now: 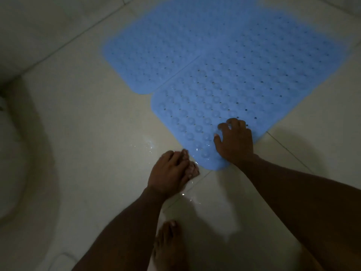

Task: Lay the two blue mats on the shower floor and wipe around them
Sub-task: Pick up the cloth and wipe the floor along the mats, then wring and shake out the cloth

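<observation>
Blue hole-dotted mats [244, 61] on cream tiles [93, 118].

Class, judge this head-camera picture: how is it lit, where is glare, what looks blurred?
Head view: dim overall, darkest at the left edge; small glints on the wet floor beside the left hand; near mat fairly sharp, far mat soft and blurred.

Left mat [156, 45] blurry, cut off @ top.

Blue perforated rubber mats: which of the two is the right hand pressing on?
The nearer blue perforated mat, under the right hand; the farther blue mat up-left lies untouched.
</observation>
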`<state>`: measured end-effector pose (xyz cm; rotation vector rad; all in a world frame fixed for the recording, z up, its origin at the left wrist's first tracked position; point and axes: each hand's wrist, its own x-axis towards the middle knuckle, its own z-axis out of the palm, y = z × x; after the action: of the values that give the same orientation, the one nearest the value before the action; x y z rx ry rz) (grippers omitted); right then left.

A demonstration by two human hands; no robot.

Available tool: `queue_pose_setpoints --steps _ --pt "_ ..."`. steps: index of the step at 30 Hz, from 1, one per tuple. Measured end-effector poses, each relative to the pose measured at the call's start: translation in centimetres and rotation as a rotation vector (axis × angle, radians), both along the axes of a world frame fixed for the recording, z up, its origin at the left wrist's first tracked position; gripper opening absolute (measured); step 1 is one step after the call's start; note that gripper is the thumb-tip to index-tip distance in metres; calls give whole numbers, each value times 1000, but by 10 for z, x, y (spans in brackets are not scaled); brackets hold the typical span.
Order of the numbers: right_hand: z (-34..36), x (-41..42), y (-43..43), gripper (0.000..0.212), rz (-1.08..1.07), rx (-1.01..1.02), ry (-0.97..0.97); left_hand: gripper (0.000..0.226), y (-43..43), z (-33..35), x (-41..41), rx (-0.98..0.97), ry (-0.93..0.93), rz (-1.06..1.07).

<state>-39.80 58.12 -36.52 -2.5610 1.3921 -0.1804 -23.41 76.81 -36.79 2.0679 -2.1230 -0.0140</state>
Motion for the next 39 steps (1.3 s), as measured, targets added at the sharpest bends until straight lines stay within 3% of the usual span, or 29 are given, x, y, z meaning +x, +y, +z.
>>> queue_pose_setpoints --steps 5,11,14,19,22,24,27,30,32,36,39 --pt "-3 26 23 41 113 55 -31 30 -26 4 35 133 7 366" --pt "7 40 6 36 115 108 -5 32 -56 20 49 250 -11 441" --pt "18 52 -7 31 93 272 -14 29 -63 30 46 252 217 606" --pt "53 85 -35 25 -136 928 -328 40 -92 70 63 305 717 847" --pt "99 99 -53 23 -85 1099 -357 42 -119 110 78 222 1033 874" --pt "129 107 -68 17 -52 1096 -381 34 -138 142 85 169 1184 858" --pt "174 122 -90 12 -21 1025 -476 30 -165 186 98 102 1244 776" --pt "220 133 -107 33 26 973 -589 31 -188 227 109 58 1308 700" --pt "247 136 -116 40 81 939 -604 31 -199 253 115 51 1287 636" --pt "283 135 -129 17 148 747 -596 31 -215 292 125 -7 1128 559" --pt "300 135 -136 27 149 602 -648 31 -222 312 128 -98 971 549"
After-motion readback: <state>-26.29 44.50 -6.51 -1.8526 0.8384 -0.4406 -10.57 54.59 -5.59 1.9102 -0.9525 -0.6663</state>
